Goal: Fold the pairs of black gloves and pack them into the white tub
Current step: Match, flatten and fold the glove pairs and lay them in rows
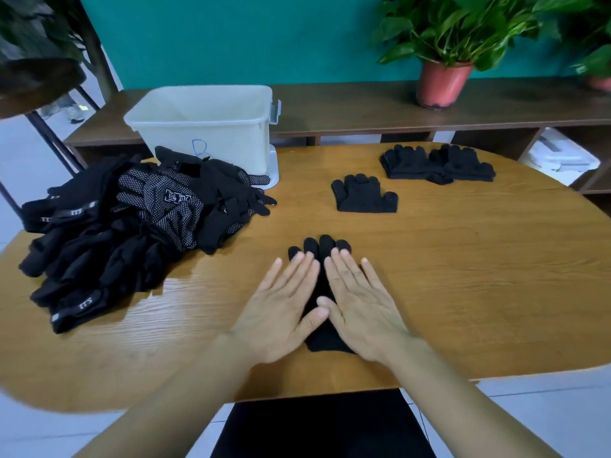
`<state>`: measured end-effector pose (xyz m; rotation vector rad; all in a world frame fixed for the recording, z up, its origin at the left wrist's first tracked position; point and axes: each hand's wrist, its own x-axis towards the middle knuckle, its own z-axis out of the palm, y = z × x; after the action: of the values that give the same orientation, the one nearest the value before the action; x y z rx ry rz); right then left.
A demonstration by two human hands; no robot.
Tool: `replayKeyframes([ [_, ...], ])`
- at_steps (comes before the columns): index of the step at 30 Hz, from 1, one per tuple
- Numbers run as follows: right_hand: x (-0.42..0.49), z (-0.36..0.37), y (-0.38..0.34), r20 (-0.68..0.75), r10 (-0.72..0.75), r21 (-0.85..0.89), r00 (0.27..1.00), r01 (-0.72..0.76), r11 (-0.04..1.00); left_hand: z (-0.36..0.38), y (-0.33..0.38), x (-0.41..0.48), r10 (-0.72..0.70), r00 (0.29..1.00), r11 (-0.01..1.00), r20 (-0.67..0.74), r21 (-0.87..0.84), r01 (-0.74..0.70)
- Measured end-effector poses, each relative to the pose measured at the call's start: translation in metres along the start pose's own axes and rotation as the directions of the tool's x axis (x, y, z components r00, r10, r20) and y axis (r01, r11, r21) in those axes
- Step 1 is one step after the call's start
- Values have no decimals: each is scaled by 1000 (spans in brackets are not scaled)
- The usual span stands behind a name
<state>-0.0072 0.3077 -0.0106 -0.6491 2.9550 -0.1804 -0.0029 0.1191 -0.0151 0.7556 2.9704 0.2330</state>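
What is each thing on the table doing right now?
white tub, upright, open-topped
glove pile, heaped loose, unfolded
near glove, flat under both hands
left hand, flat, pressing near glove
right hand, flat, pressing near glove
middle glove, flat, untouched
far gloves, stacked, not in tub

— White tub [205,133]?
— Upright at the far left, open on top, with a blue scrawl on the near wall.
— Loose gloves?
— Heaped in a black pile [115,233] just in front, against that wall; some dotted with white grip spots, cuffs lettered.
— Others?
— Single glove [322,246] flat at the near side, fingers pointing away. Folded pair [363,196] beyond it. Far right, two folded stacks [436,161] side by side, touching.
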Motion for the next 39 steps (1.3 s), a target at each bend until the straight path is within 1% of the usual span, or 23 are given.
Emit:
replayKeyframes([
  [1, -6, 3, -4, 30, -20, 0, 999, 20, 1000, 2, 6, -4, 33, 999, 999, 42, 20, -34],
  [3, -13, 8, 0, 77, -9, -16, 997, 10, 1000, 10, 6, -9, 52, 994, 995, 95, 79, -60],
  [5, -17, 7, 12, 73, 9, -60, 997, -4, 998, 14, -2, -9, 70, 995, 989, 71, 127, -79],
  [8, -20, 6, 29, 60, 23, -126, 998, -15, 992, 12, -13, -13, 77, 996, 987, 47, 140, -83],
  [10, -23, 7, 34, 30, 18, -96, 999, -15, 995, 9, -18, -18, 82, 997, 994, 12, 67, -83],
  [11, -24, 7, 36, -32, 11, -54, 999, -12, 998, 6, -16, -20, 80, 995, 997, -52, -3, -80],
  [12, -25, 7, 35, -140, -8, -17, 990, 6, 1000, 4, -13, -22, 69, 987, 994, -143, -78, -81],
  [13, -27, 7, 33, -265, -27, 9, 964, 30, 1000, 1, -9, -23, 52, 975, 984, -218, -155, -87],
  [14, -29, 7, 31, -371, -43, 37, 928, 61, 997, -1, -5, -24, 44, 967, 972, -249, -213, -99],
  [15, -31, 9, 29, -458, -65, 61, 887, 104, 993, -3, 0, -23, 62, 968, 963, -243, -239, -122],
  [16, -33, 11, 26, -506, -88, 79, 858, 147, 986, -2, 4, -23, 100, 970, 959, -220, -239, -153],
  [18, -41, 12, 18, -493, -119, 115, 862, 201, 973, 1, 8, -21, 158, 970, 955, -187, -220, -198],
  [22, -52, 20, 14, -367, -155, 132, 917, 217, 967, 3, 11, -15, 186, 946, 965, -264, -133, -227],
  [24, -53, 22, 14, -345, -149, 150, 927, 211, 966, 3, 16, -11, 186, 932, 970, -310, -92, -224],
  [27, -48, 22, 13, -378, -104, 197, 920, 190, 962, 3, 22, -10, 116, 905, 971, -409, -147, -191],
  [29, -43, 24, 14, -428, -16, 301, 904, 159, 940, 1, 23, -10, 57, 890, 965, -452, -203, -165],
  [30, -39, 25, 15, -445, 38, 361, 895, 140, 922, 1, 22, -10, 30, 900, 963, -434, -228, -143],
  [31, -36, 25, 15, -449, 90, 414, 889, 118, 902, 0, 21, -11, 14, 922, 966, -387, -234, -113],
  [33, -31, 22, 16, -431, 163, 479, 887, 72, 875, 1, 17, -14, -12, 963, 976, -269, -213, -48],
  [34, -29, 20, 15, -413, 187, 501, 891, 51, 864, 2, 15, -15, -31, 967, 979, -252, -204, -22],
  [36, -25, 19, 14, -401, 237, 546, 885, 24, 838, 5, 12, -12, -112, 942, 968, -317, -249, 31],
  [37, -22, 19, 14, -404, 264, 564, 876, 12, 826, 6, 11, -9, -178, 921, 948, -347, -312, 66],
  [39, -16, 18, 12, -402, 318, 575, 859, -33, 817, 8, 11, 0, -298, 884, 890, -360, -440, 121],
])
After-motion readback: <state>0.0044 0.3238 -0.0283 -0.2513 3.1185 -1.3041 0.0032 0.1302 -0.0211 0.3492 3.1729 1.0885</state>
